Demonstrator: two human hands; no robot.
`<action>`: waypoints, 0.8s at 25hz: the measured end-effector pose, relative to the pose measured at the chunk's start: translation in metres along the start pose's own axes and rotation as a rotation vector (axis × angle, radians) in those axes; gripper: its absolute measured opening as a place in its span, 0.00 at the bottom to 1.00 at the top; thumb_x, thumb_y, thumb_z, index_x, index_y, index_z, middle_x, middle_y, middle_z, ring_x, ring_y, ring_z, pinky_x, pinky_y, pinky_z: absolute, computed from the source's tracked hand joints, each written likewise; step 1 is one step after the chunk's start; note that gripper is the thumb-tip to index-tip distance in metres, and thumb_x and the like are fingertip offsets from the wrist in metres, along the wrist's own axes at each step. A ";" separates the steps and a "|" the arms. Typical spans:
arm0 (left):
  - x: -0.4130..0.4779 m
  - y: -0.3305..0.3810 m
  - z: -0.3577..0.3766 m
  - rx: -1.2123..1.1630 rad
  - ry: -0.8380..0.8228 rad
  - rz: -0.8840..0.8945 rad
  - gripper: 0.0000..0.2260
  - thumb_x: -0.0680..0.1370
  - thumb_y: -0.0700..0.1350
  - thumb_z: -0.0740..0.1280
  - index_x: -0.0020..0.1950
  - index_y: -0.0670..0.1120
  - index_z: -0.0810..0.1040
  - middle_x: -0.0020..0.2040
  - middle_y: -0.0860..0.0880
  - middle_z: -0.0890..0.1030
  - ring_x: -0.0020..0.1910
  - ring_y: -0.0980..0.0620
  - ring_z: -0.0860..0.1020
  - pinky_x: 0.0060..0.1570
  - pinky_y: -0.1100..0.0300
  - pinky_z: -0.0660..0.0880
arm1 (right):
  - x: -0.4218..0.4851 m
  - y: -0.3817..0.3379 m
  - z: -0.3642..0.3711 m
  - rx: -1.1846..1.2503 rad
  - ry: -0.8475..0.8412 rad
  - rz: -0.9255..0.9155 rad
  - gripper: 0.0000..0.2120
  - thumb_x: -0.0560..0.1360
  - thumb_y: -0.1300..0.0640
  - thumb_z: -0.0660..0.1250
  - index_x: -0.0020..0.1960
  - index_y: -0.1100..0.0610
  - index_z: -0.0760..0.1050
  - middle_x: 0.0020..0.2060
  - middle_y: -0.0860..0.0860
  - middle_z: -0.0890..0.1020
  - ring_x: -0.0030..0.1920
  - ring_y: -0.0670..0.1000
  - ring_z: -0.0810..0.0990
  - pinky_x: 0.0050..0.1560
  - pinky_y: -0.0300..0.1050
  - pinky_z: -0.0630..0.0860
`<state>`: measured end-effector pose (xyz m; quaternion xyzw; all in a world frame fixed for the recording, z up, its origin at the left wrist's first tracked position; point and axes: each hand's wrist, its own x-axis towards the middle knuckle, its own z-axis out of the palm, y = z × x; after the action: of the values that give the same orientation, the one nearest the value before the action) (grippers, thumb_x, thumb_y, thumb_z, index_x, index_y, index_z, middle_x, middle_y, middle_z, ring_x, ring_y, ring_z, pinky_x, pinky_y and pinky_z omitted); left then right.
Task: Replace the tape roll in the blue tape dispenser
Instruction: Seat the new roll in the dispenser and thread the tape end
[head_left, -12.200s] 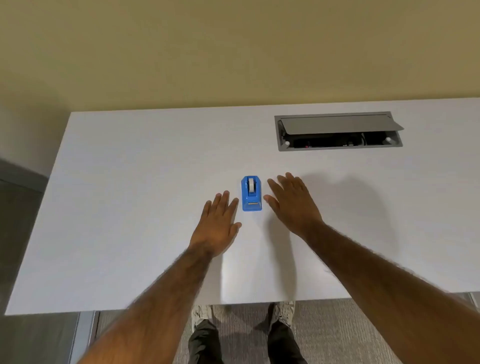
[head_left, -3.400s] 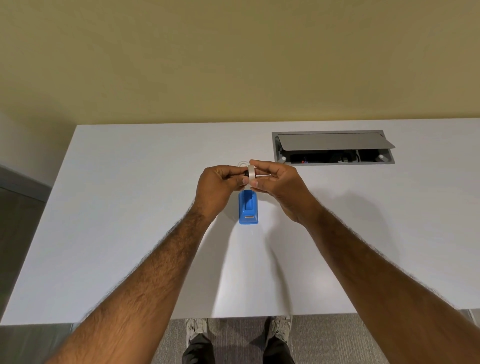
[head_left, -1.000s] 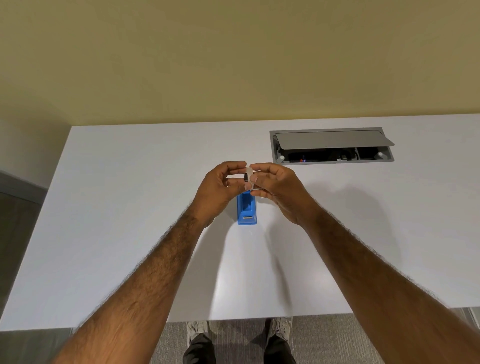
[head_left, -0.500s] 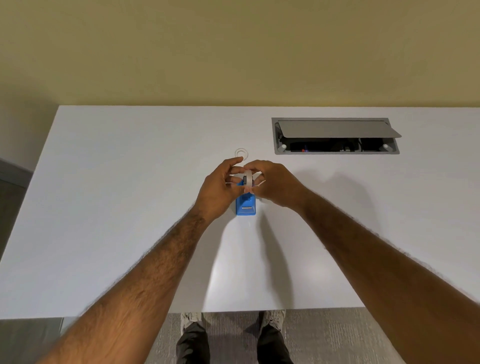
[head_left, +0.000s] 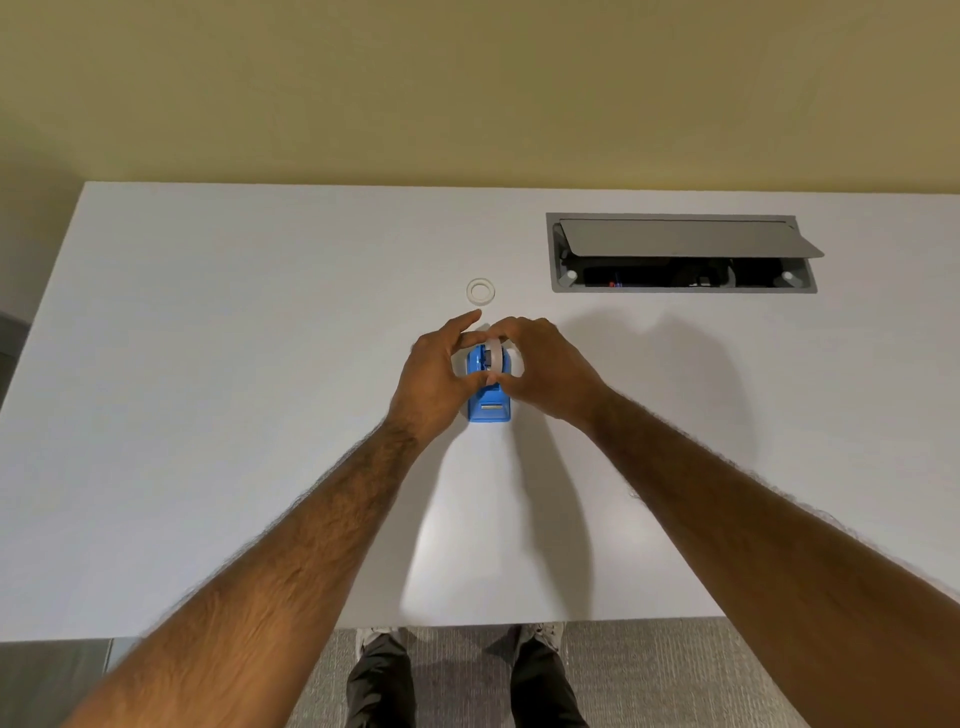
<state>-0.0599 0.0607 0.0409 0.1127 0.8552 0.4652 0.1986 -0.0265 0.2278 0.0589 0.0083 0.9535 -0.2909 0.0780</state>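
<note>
White table (head_left: 208, 415) — one blue dispenser (head_left: 489, 410), two tape rolls (head_left: 495, 356)

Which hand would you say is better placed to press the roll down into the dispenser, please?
Right hand, probably: its fingers pinch the roll directly above the dispenser; the left hand only steadies.

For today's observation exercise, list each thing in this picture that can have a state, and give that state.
Tape dispenser: upright on the table, roll not yet seated.
Tape roll: on edge, held over the dispenser by both hands.
Spare ring: lying flat, untouched.
Cable hatch: lid propped open.
Left hand: gripping the roll.
Right hand: gripping the roll.
</note>
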 end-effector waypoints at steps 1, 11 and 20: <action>0.000 -0.002 0.001 0.003 0.012 -0.004 0.35 0.71 0.51 0.79 0.75 0.54 0.69 0.64 0.57 0.81 0.66 0.54 0.75 0.66 0.61 0.65 | 0.000 0.000 0.001 0.003 0.002 -0.010 0.21 0.69 0.51 0.72 0.60 0.52 0.73 0.56 0.50 0.81 0.53 0.50 0.76 0.55 0.46 0.76; -0.001 -0.008 0.003 0.026 0.021 -0.010 0.34 0.72 0.50 0.78 0.75 0.54 0.69 0.66 0.56 0.80 0.67 0.52 0.75 0.71 0.54 0.66 | 0.000 -0.003 0.004 0.025 0.026 -0.046 0.21 0.69 0.53 0.74 0.59 0.58 0.75 0.54 0.55 0.81 0.50 0.50 0.76 0.54 0.41 0.71; -0.005 -0.001 -0.008 -0.061 -0.022 -0.038 0.18 0.79 0.41 0.71 0.69 0.48 0.77 0.63 0.52 0.81 0.60 0.55 0.78 0.64 0.57 0.75 | 0.002 -0.003 0.004 0.037 0.007 -0.035 0.17 0.69 0.59 0.72 0.56 0.61 0.78 0.50 0.57 0.83 0.51 0.54 0.79 0.55 0.46 0.74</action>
<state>-0.0592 0.0525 0.0445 0.0957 0.8404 0.4859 0.2202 -0.0282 0.2232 0.0567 -0.0061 0.9483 -0.3096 0.0692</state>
